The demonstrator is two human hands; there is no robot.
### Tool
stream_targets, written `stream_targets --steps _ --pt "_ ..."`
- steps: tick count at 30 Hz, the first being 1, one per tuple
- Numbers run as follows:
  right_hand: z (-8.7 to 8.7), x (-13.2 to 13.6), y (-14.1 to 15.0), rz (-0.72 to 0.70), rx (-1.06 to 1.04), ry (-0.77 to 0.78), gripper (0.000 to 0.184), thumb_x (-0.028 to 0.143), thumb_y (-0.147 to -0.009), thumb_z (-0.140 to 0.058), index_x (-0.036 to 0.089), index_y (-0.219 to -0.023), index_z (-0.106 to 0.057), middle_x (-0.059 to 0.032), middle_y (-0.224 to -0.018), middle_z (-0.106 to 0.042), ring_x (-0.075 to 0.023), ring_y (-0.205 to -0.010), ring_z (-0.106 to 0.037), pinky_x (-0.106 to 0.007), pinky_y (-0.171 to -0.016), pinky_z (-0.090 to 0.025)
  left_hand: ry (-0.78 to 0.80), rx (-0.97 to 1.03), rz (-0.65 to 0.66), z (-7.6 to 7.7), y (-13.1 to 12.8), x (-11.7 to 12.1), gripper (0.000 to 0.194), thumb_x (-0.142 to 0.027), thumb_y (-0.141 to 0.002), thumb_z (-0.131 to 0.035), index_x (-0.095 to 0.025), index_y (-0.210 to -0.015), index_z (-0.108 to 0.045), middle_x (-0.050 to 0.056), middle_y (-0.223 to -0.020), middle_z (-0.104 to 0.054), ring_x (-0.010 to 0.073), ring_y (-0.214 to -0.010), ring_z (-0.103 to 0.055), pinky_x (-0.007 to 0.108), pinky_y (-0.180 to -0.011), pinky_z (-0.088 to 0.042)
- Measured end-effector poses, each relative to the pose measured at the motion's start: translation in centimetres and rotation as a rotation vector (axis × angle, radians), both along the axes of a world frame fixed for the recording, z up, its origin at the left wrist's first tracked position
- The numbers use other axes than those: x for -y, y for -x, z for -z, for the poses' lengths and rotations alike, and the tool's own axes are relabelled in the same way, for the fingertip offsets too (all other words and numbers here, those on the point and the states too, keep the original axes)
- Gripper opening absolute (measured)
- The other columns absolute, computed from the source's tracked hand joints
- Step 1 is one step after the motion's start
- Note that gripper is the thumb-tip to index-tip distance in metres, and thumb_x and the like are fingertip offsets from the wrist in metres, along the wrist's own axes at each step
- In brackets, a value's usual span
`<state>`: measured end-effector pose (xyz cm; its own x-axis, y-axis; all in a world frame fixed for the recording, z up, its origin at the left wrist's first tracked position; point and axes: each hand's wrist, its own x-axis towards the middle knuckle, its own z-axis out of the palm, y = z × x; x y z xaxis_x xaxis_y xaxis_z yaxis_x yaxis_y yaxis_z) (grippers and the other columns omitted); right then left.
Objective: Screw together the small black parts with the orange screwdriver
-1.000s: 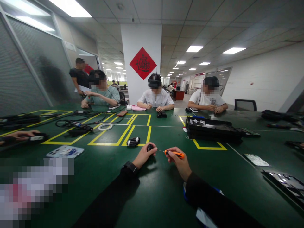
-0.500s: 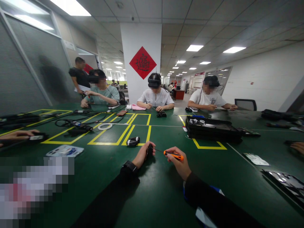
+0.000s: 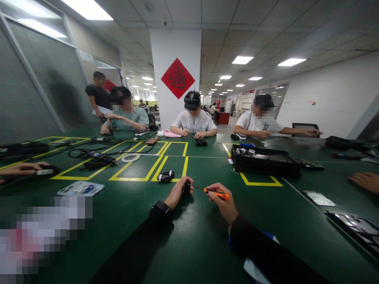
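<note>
Near the middle of the green table, my left hand (image 3: 178, 192) is closed around a small black part (image 3: 186, 186); the fingers hide much of it, so its kind does not show. My right hand (image 3: 222, 200) grips an orange-and-black screwdriver (image 3: 218, 193) by its handle. The thin shaft points left, and its tip reaches the black part or lies very close to it; contact cannot be made out. Just beyond my left hand, a black cylindrical piece with light marks (image 3: 166, 176) lies on the table.
A long black tray-like housing (image 3: 263, 157) stands at the right. Black cables (image 3: 89, 154) and a white ring (image 3: 130, 157) lie left. A patterned phone-like object (image 3: 81, 188) is nearer. Co-workers sit opposite; other people's hands rest at both sides. Blue-white packaging (image 3: 254, 270) lies by my right sleeve.
My hands, the screwdriver and the black part stay nearly still. The co-worker at the far right has stretched an arm out to the right. Another person's hand at the right edge has moved further onto the table.
</note>
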<state>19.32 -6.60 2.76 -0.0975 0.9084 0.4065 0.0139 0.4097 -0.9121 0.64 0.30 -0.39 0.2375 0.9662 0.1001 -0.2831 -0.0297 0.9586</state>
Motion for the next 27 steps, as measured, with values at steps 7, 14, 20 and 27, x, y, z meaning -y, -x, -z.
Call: stream_targets --steps 7,14,20,27 --pt "0.0 0.0 0.0 -0.003 0.002 -0.006 0.012 0.025 -0.074 -0.057 0.016 -0.082 -0.057 0.0000 -0.070 -0.056 -0.0101 -0.058 -0.052 -0.022 -0.055 -0.042 -0.079 -0.087 0.012 -0.5 0.0 0.4 0.028 -0.040 -0.074 -0.053 -0.016 -0.088 -0.053 0.000 -0.068 -0.056 0.0091 -0.057 -0.054 0.022 -0.058 -0.043" --pt "0.0 0.0 0.1 0.014 -0.008 0.004 0.013 0.026 -0.073 -0.058 0.016 -0.082 -0.058 -0.0007 -0.071 -0.057 -0.0102 -0.058 -0.052 -0.023 -0.054 -0.042 -0.104 -0.130 0.003 -0.8 0.0 0.8 0.026 -0.037 -0.073 -0.055 -0.017 -0.089 -0.052 0.000 -0.068 -0.056 0.0092 -0.057 -0.055 0.021 -0.057 -0.042" --pt "0.1 -0.1 0.1 0.005 -0.041 0.012 0.013 0.026 -0.072 -0.058 0.017 -0.082 -0.058 -0.0008 -0.072 -0.059 -0.0099 -0.057 -0.052 -0.023 -0.054 -0.042 -0.115 -0.135 -0.003 -1.1 -0.1 0.9 0.026 -0.038 -0.074 -0.053 -0.016 -0.087 -0.053 0.000 -0.065 -0.056 0.0092 -0.055 -0.054 0.021 -0.055 -0.040" --pt "1.0 -1.1 -0.1 -0.049 -0.155 0.150 0.018 0.028 -0.072 -0.059 0.016 -0.086 -0.059 -0.0029 -0.073 -0.062 -0.0101 -0.055 -0.052 -0.023 -0.053 -0.041 -0.143 -0.141 -0.021 -1.2 0.0 0.9 0.029 -0.040 -0.076 -0.049 -0.014 -0.089 -0.053 0.000 -0.064 -0.056 0.0091 -0.053 -0.052 0.021 -0.051 -0.038"
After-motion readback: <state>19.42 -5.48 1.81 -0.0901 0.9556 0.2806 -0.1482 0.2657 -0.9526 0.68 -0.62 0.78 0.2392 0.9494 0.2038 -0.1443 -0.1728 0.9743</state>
